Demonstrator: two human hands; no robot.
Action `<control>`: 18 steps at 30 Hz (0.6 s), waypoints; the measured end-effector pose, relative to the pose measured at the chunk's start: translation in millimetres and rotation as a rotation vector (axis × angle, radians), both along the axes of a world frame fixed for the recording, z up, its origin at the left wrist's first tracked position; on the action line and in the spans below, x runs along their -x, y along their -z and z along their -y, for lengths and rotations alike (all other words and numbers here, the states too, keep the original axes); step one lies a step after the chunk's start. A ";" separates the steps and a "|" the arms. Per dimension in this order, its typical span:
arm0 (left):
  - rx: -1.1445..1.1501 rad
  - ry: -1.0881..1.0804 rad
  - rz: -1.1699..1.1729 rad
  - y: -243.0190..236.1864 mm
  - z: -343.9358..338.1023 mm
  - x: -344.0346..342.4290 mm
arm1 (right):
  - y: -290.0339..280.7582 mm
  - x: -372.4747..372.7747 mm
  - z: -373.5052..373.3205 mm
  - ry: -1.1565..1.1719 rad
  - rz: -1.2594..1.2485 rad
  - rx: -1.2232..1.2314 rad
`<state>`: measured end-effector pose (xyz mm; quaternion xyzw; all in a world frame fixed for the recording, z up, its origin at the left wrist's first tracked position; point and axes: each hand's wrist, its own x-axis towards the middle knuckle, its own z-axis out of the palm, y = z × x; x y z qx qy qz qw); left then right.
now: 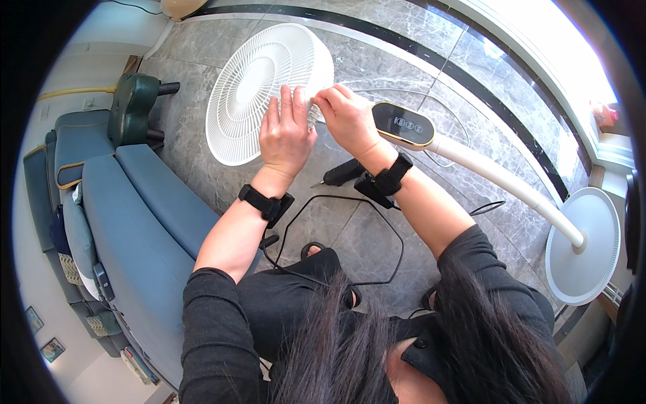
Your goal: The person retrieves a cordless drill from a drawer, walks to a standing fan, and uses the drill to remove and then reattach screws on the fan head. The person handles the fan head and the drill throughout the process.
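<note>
A white floor fan lies tipped over, its round grille [252, 87] facing left. My left hand [286, 138] rests on the grille near its edge, fingers stretched out flat. Beside it, my right hand [346, 121] is closed in a pinch at the fan head's rim; whatever is between those fingertips is hidden. Just right of that hand is the fan's dark oval control panel [404, 126] with a gold edge. From there the white pole [501, 175] runs to the round base [584, 259]. A black handheld tool with a thin metal tip [343, 173] lies on the floor below my wrists.
Along the left stands a blue sofa [134, 236] with cushions, and a dark green stool [134, 108] is behind it. A black cable [402, 252] loops over the grey tiled floor [377, 222] by my feet. A bright window [545, 54] is at the right.
</note>
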<state>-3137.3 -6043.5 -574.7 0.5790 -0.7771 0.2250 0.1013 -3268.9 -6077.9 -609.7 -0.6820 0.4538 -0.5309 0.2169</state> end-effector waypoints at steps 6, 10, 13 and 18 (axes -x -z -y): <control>0.020 0.002 0.007 2.6 0.9 -1.3 | -0.8 0.1 1.8 -0.009 -0.038 -0.042; 0.005 0.023 -0.022 3.1 1.3 -2.2 | -0.4 5.4 3.6 -0.078 0.036 -0.063; 0.025 0.012 0.005 2.8 1.3 -2.3 | -0.3 10.7 3.2 -0.132 0.091 -0.160; 0.005 0.007 0.005 1.2 -0.2 -2.2 | 0.5 12.6 5.6 -0.168 0.192 -0.068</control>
